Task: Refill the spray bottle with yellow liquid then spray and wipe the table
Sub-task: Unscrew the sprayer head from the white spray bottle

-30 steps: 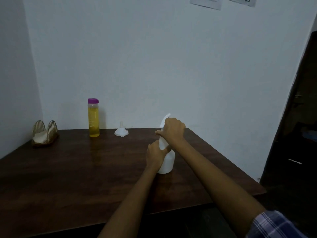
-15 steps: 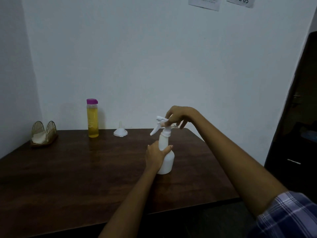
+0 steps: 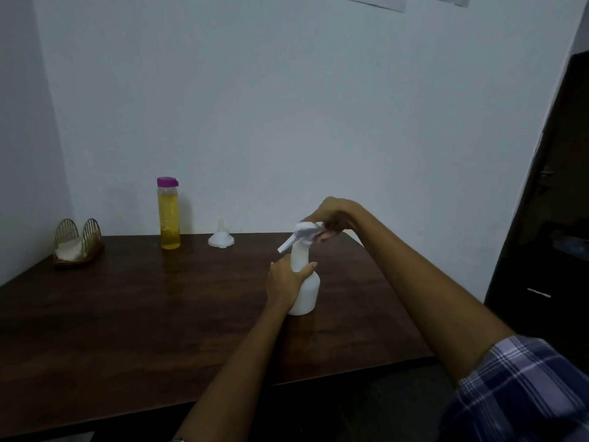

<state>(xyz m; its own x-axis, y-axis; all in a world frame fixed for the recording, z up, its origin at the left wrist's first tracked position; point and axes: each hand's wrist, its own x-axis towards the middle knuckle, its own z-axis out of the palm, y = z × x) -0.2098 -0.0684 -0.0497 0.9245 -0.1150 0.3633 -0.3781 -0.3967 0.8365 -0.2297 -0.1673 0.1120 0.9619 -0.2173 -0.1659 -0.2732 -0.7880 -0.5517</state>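
A white spray bottle [image 3: 307, 291] stands upright on the dark wooden table [image 3: 143, 317], right of centre. My left hand [image 3: 285, 280] grips its neck from the left. My right hand [image 3: 331, 218] curls over the white trigger head [image 3: 301, 234] from the right and grips it; the trigger lever points down to the left. A clear bottle of yellow liquid [image 3: 169, 215] with a purple cap stands at the back of the table. A small white funnel [image 3: 221, 239] lies mouth down just right of that bottle.
A gold wire napkin holder [image 3: 78, 242] with white napkins sits at the back left corner. White walls close the table at the back and left. The table's right edge runs close to the spray bottle; a dark cabinet [image 3: 548, 218] stands at the far right.
My right hand let go of the trigger head, swung up and to the right, and now grips the head again from the right side. The head has turned. My left hand kept its hold.
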